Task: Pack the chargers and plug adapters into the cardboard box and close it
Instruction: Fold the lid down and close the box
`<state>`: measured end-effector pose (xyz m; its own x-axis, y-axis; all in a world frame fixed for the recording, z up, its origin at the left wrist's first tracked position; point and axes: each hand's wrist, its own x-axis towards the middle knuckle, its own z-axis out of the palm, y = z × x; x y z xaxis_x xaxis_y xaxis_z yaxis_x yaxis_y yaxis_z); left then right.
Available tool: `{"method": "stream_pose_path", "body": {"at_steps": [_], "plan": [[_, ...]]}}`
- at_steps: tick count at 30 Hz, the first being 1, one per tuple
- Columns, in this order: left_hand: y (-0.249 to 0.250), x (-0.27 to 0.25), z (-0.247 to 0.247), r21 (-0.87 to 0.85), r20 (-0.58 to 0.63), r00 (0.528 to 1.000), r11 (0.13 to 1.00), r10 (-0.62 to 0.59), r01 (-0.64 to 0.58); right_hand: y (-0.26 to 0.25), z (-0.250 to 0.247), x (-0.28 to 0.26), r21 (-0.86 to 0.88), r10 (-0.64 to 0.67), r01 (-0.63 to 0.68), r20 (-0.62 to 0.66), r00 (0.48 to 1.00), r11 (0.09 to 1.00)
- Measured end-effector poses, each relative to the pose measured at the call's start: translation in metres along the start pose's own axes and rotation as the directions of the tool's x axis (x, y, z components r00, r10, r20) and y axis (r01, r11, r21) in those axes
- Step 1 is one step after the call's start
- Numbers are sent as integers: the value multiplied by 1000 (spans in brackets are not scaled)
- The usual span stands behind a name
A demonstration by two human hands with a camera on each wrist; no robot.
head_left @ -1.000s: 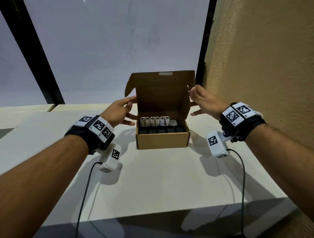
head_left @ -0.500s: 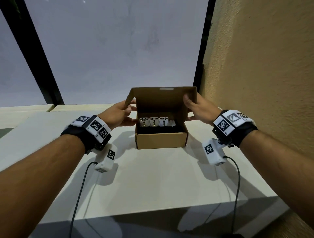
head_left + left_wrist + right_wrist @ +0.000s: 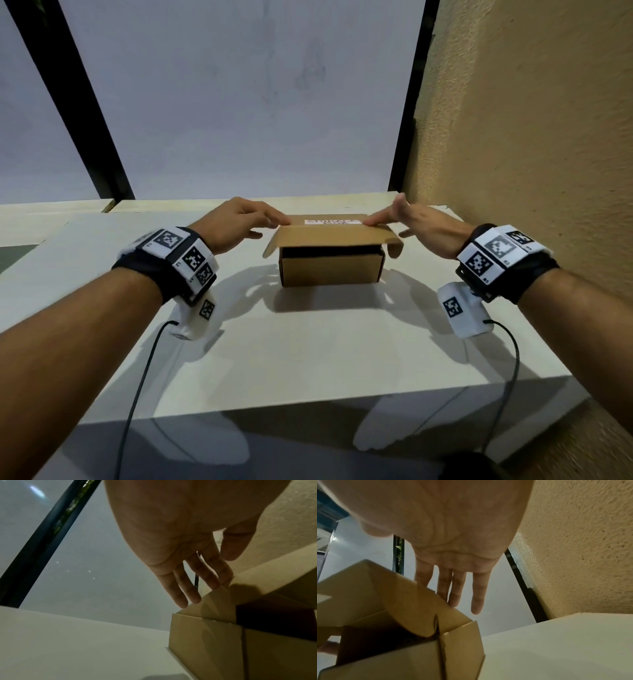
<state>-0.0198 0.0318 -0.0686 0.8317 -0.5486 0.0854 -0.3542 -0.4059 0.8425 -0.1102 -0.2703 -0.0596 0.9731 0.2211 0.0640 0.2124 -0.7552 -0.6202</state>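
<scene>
Since a second ago, when it stood upright, the lid (image 3: 329,233) of the cardboard box (image 3: 330,270) has come down nearly flat, and the white adapters seen inside then are now hidden under it. Only a dark slot shows between the lid's front edge and the near wall. The box lies with its long side running left to right, its front wall facing the person and the lid hinged at the far side; a white label (image 3: 333,221) sits on top of the lid.

It rests toward the far middle of a white table (image 3: 274,342), close to a rough tan wall (image 3: 531,137) on the right, with a pale window (image 3: 239,102) framed by black bars beyond.

The left hand (image 3: 236,222) lies open with straight fingers (image 3: 214,573) touching the lid's left far corner. The right hand (image 3: 414,222) is likewise released, fingers (image 3: 443,588) extended, pressing the right end of the lid. The lid's side flaps splay outward at both ends.
</scene>
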Motion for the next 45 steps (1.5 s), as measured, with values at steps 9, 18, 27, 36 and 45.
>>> {"method": "stream_pose_path", "body": {"at_steps": [9,18,27,36,45], "plan": [[-2,-1,13,496,-72,977,857,200,-138,-12,14,18,-404,-2,-55,-140,990,913],[-8,-9,26,563,13,972,802,235,-201,-7,35,17,-517,-19,-43,-115,993,855],[-9,-9,37,660,20,978,732,208,-169,-9,43,23,-588,9,-58,-85,996,807],[-5,-19,48,707,-32,984,699,177,-103,-9,47,24,-701,36,-93,-96,995,707],[15,-28,60,685,-205,979,715,10,136,-21,23,7,-424,174,-225,-154,973,877]]}}
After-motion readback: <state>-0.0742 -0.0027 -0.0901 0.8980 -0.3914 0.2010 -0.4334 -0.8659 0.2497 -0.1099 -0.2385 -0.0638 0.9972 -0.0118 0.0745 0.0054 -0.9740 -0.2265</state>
